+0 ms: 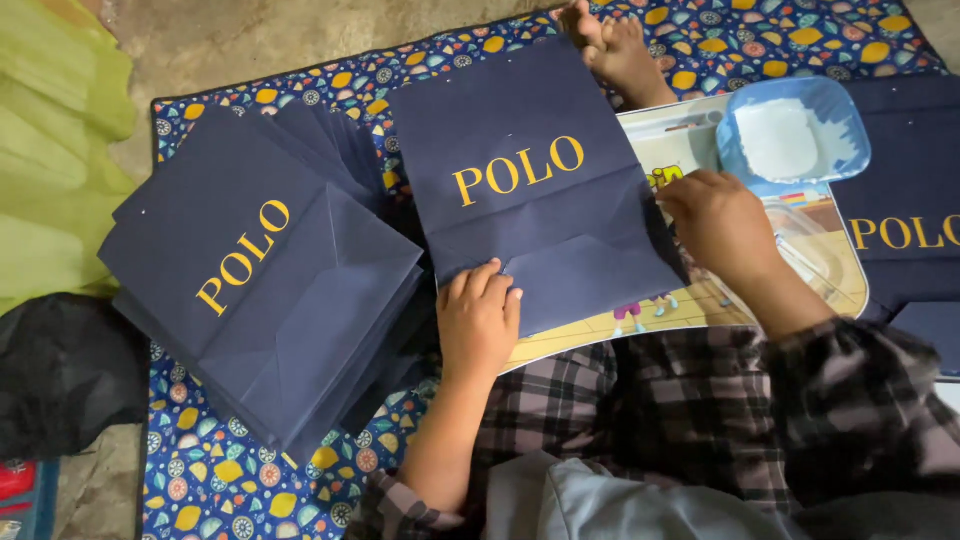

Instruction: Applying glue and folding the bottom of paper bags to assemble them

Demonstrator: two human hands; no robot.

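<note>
A flat navy paper bag point(530, 180) with yellow lettering lies in front of me on a small illustrated board point(690, 150). My left hand point(478, 318) presses on the bag's near edge at the folded bottom flap, fingers bent. My right hand point(718, 222) rests at the bag's right edge, fingers curled over it. Whether it grips the paper I cannot tell. A pale blue square bowl point(793, 135) with white paste stands just beyond my right hand.
A fanned stack of the same navy bags point(265, 280) lies to the left on a patterned blue mat point(210, 470). More navy bags point(905, 230) lie at the right. A bare foot point(615, 50) rests at the far edge. Green cloth point(50, 150) and a black bag point(60, 370) sit far left.
</note>
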